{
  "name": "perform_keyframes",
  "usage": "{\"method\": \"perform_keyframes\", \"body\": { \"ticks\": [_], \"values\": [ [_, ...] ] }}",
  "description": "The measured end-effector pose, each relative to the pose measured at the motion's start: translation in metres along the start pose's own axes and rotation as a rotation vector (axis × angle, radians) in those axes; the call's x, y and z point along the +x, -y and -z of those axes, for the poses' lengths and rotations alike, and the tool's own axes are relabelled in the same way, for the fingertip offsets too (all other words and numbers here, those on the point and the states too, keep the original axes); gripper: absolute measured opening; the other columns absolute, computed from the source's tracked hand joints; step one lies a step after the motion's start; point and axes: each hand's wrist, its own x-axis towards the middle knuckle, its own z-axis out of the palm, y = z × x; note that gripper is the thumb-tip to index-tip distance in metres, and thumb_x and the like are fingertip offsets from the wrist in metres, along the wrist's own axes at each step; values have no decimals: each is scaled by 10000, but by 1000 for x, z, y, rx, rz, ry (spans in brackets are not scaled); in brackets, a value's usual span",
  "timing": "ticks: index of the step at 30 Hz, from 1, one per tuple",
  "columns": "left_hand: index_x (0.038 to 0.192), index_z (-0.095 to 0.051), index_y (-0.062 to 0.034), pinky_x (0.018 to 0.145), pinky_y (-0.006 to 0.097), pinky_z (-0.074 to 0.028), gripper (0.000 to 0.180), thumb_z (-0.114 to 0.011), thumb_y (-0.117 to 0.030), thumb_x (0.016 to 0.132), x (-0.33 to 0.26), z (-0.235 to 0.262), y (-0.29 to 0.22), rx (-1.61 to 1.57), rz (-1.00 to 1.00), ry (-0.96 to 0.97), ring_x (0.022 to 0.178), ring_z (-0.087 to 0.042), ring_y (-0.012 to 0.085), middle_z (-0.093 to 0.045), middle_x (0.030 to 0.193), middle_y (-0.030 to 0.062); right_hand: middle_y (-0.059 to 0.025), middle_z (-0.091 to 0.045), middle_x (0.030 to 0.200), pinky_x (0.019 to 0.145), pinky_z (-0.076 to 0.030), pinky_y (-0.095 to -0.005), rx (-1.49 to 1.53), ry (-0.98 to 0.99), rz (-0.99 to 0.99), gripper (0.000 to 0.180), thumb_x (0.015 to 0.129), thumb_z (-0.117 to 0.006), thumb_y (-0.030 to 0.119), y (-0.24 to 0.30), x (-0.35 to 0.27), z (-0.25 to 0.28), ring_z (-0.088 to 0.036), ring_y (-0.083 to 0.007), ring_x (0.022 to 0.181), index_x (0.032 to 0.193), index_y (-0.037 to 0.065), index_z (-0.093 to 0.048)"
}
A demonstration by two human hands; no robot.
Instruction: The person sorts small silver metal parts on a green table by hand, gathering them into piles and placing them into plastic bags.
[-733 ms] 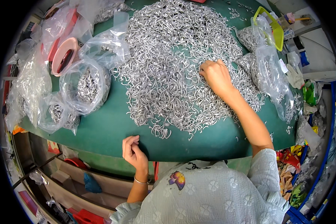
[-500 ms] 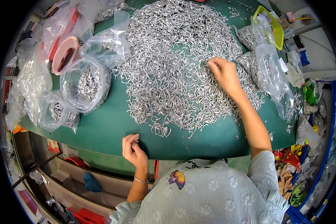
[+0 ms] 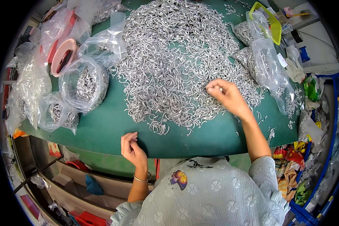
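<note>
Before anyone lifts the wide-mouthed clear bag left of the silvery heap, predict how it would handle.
The clear bag would probably flop and sag, since its film looks thin and creased. It's likely heavy, as metal-looking curved pieces are heaped inside. Its mouth gapes, so tilting might spill some.

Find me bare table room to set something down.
The tabletop is bare between the clear bags on the left and the metal pieces, and along its near edge between the left hand and right forearm. Crowded: the middle, heaped around the right hand, and both bag-lined sides.
</note>
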Motion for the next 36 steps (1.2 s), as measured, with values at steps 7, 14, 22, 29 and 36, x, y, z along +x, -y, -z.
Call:
{"method": "perform_keyframes", "body": {
  "ticks": [7,14,22,29,36],
  "values": [
    [872,-626,35,631,240,-417,237,-413,137,846,0,0,1,-1,-8,-11,694,-506,135,-588,837,89,-114,-616,744,538,-467,-420,-909,-217,190,188,862,-652,224,-1,-2,-25,-615,-326,643,990,88,-625],
    [877,-632,34,626,247,-426,258,-409,152,824,2,1,3,-6,-18,-23,699,-521,145,-591,839,99,-53,-566,656,522,-428,-350,-613,-397,117,122,903,-600,158,-11,-1,22,-552,-215,552,970,66,-644],
    [946,-625,42,742,255,-451,249,-386,48,876,-3,1,13,-10,56,19,795,-532,132,-588,898,60,-35,-565,834,598,-415,-231,709,-392,-233,208,935,-469,18,-15,-113,84,-513,-98,659,1109,-22,-575],
    [966,-629,38,744,265,-434,262,-380,19,889,-2,2,20,-1,70,25,804,-518,139,-585,917,54,-23,-606,811,580,-462,-218,171,-1235,-290,175,912,-489,8,-128,-265,176,-574,-98,688,1020,2,-626],
    [941,-618,45,729,269,-428,254,-370,24,894,2,-2,21,15,49,29,784,-508,139,-582,897,56,-112,-652,982,855,-475,-317,-411,-1500,-240,232,905,-476,2,-214,-320,250,-621,-213,916,1105,-9,-592]
  ]
}}
